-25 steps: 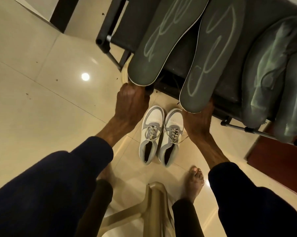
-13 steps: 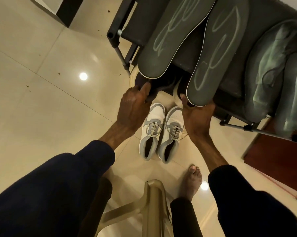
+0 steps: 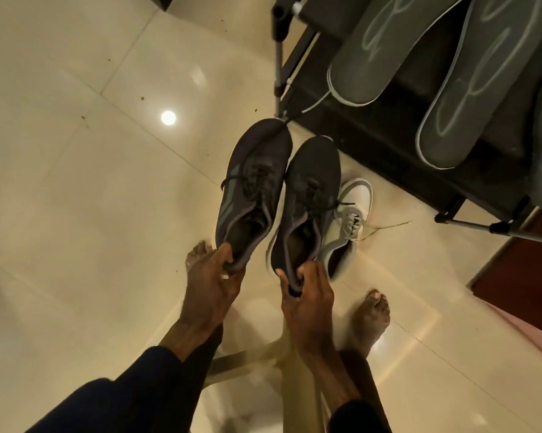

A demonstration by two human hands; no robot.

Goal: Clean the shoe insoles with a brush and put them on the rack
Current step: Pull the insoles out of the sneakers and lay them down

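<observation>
Grips one dark sneaker (image 3: 254, 189) by its heel collar with the left hand (image 3: 213, 285), curled tight round the rim. Pinches the heel collar of the second dark sneaker (image 3: 310, 198) between thumb and curled fingers of the right hand (image 3: 307, 298). Holds both in the air just in front of the shoe rack (image 3: 277, 57), side by side and nearly touching, toes pointed toward the rack and the first toe near its corner post. Leaves two grey insoles (image 3: 385, 48) lying on the rack's top, heels jutting past its front edge, so apparently already placed there. Shows no brush anywhere. Probably means fetching this pair for its own insoles.

Risks dropping a shoe, since gripping only the soft heel lets the heavier toe swing and twist free. Risks knocking the corner post with the nearer toe and shaking the overhanging insoles off the rack's front edge onto the tiled floor (image 3: 76, 182). Risks snagging the loose dark laces on that post. Could also set a shoe down on the white sneaker (image 3: 347, 220), which sits on the floor just in front of the rack and partly under the second dark sneaker. Could also catch its trailing lace with a bare foot (image 3: 372, 310) further out from the rack. Cannot tell whether insoles remain inside the dark pair, being too dim within.
</observation>
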